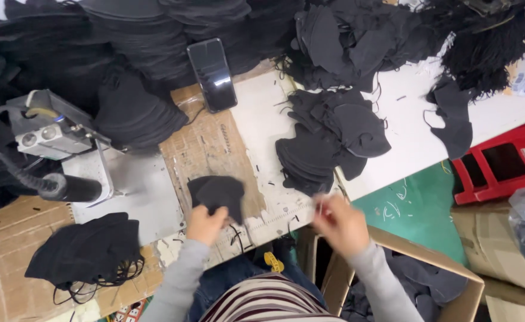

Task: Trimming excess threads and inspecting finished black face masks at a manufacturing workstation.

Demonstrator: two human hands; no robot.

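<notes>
Left hand (206, 223) on black mask (218, 195), pointed end toward the hand.

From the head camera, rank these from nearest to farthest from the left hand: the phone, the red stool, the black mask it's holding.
Measured from the left hand:
1. Black mask, held in that hand, at the table's front edge.
2. Phone, lying farther back on the table.
3. Red stool, on the floor far to the right.
</notes>
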